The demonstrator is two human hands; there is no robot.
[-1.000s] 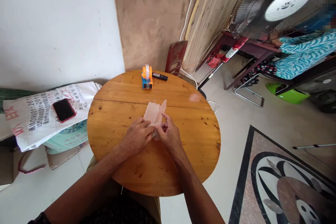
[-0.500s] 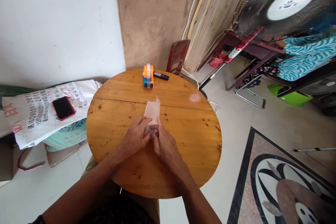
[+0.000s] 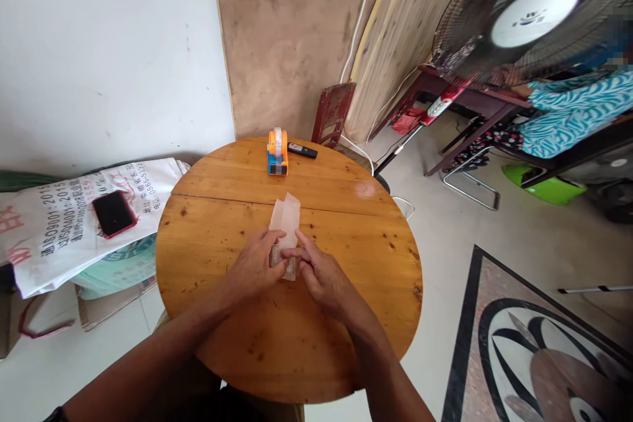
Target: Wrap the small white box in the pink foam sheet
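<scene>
A thin strip of folded translucent paper [image 3: 285, 217] lies flat on the round wooden table [image 3: 237, 343], pointing away from me. My left hand [image 3: 256, 266] rests on its near end, fingers bent and pressing down on the left edge. My right hand [image 3: 321, 275] lies beside it on the right, with the index finger stretched across the near end of the paper. Both hands touch the paper and each other at the fingertips.
An orange and blue tape dispenser [image 3: 277, 152] and a black remote [image 3: 302, 150] stand at the table's far edge. A red-cased phone [image 3: 113, 213] lies on printed white sacks [image 3: 64, 231] to the left. A large fan [image 3: 524, 10], a red chair [image 3: 332, 112] and a seated person's striped garment [image 3: 573, 109] are at the right.
The paper was fanned open between my hands, then folded narrower and now lies flat. My right hand has moved from pinching its right side to pressing a finger across the near end.
</scene>
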